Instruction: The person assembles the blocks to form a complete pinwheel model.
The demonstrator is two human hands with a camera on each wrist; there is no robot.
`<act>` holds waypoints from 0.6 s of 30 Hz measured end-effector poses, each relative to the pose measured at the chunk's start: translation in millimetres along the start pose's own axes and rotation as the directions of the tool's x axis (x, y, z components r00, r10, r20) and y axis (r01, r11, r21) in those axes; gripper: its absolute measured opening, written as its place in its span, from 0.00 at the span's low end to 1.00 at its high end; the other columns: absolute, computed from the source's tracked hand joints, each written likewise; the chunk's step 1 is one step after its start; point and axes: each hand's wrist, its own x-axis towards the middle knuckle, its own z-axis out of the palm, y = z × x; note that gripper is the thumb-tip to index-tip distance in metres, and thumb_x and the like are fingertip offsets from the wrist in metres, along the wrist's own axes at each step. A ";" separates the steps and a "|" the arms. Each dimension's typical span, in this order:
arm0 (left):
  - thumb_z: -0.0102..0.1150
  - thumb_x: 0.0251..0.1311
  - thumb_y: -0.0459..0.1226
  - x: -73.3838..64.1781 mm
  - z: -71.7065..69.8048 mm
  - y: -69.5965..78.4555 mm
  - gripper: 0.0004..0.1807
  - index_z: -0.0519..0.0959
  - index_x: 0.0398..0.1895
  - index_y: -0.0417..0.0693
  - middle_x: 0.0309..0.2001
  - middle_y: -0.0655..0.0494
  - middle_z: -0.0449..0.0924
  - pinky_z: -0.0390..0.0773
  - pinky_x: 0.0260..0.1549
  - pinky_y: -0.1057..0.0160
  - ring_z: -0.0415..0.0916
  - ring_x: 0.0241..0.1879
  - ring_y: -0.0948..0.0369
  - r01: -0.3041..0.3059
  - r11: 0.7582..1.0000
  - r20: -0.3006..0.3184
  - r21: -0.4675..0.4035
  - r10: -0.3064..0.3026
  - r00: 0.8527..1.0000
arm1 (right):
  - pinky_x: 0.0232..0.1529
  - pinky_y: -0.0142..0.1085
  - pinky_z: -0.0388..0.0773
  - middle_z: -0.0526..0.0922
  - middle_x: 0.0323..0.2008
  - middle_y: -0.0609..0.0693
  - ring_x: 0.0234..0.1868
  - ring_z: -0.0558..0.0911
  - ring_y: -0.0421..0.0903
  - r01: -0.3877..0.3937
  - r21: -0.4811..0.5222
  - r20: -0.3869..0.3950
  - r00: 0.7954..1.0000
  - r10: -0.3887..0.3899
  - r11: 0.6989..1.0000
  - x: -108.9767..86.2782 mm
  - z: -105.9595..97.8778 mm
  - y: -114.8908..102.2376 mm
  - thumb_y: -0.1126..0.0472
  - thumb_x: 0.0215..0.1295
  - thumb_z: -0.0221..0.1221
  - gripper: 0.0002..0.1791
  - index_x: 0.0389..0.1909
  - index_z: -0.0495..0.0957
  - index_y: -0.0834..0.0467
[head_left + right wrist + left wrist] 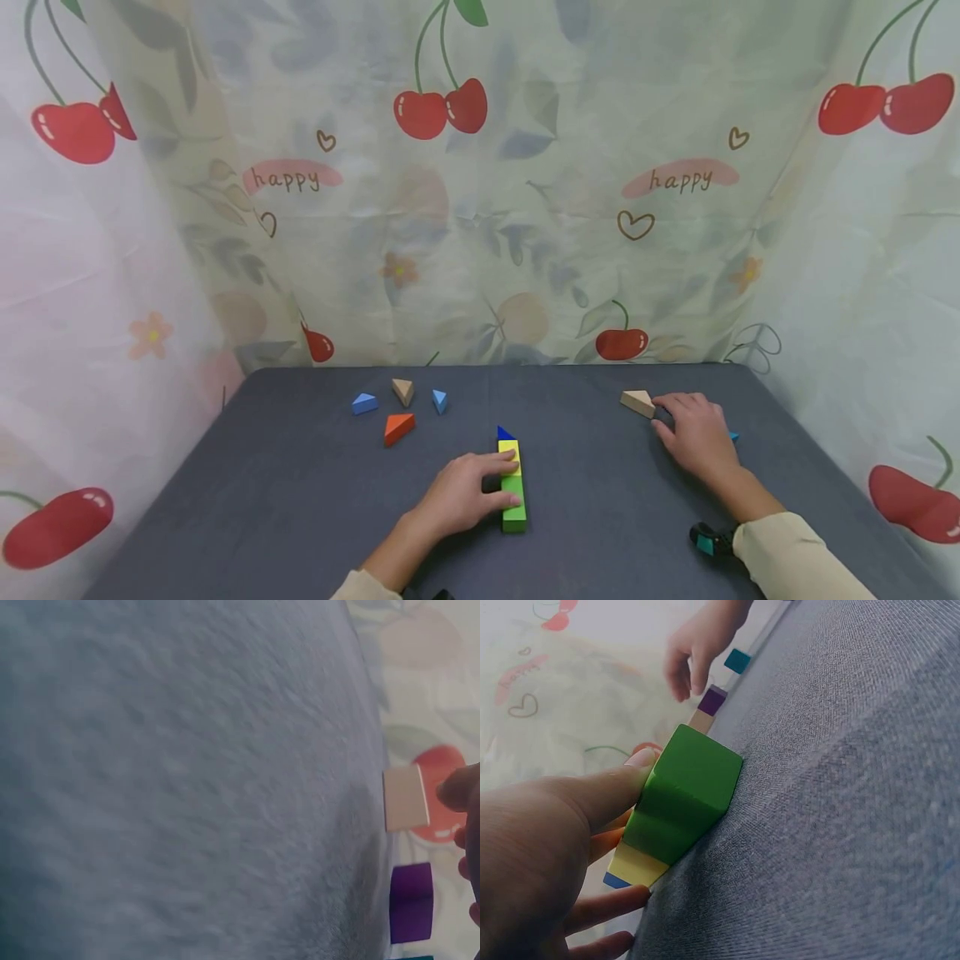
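My left hand (pixel 468 492) lies across a row of blocks, its thumb over a green block (pixel 513 517) and its extended fingers over a yellow block (pixel 509 445). The tip of a dark blue triangular block (pixel 505 434) shows at the row's far end. In the left wrist view the green block (pixel 697 769) stands nearest the camera. My right hand (pixel 697 433) hovers with bent, separated fingers beside a pale wooden triangular block (pixel 636 404). A purple block (pixel 411 904), hidden by that hand in the head view, sits near the wooden one.
At the left back lie a blue triangular block (pixel 364 404), a wooden one (pixel 403 391), a light blue one (pixel 439 401) and an orange-red one (pixel 399 428). Partly behind my right hand is a teal block (pixel 737 661). A cherry-print curtain (pixel 480 208) borders the dark table (pixel 300 517).
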 end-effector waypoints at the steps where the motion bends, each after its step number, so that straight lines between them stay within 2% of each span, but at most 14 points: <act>1: 0.65 0.56 0.57 0.0 0.1 0.1 0.28 0.80 0.59 0.60 0.62 0.69 0.73 0.70 0.56 0.50 0.71 0.60 0.56 0.001 1.000 -0.001 0.000 -0.001 1.000 | 0.46 0.62 0.66 0.81 0.48 0.63 0.50 0.73 0.63 -0.012 -0.001 0.007 1.000 0.012 1.000 0.7 0.6 2.5 0.61 0.59 0.67 0.18 0.49 0.80 0.62; 9: 0.65 0.55 0.57 -0.3 2.5 -1.7 0.28 0.80 0.59 0.59 0.62 0.69 0.73 0.70 0.56 0.50 0.71 0.60 0.56 -0.018 1.000 -0.013 0.002 0.018 1.000 | 0.50 0.65 0.62 0.75 0.55 0.66 0.55 0.70 0.67 -0.086 -0.050 0.100 0.991 0.091 0.995 4.9 7.6 23.4 0.57 0.61 0.64 0.24 0.57 0.76 0.63; 18: 0.64 0.56 0.58 1.1 1.0 -1.6 0.29 0.79 0.60 0.61 0.62 0.71 0.72 0.69 0.57 0.51 0.70 0.61 0.58 0.015 1.000 0.014 -0.004 -0.015 1.000 | 0.54 0.68 0.58 0.71 0.60 0.69 0.60 0.67 0.69 -0.154 -0.054 0.219 0.962 0.163 0.987 14.2 5.9 35.2 0.58 0.65 0.61 0.28 0.62 0.70 0.66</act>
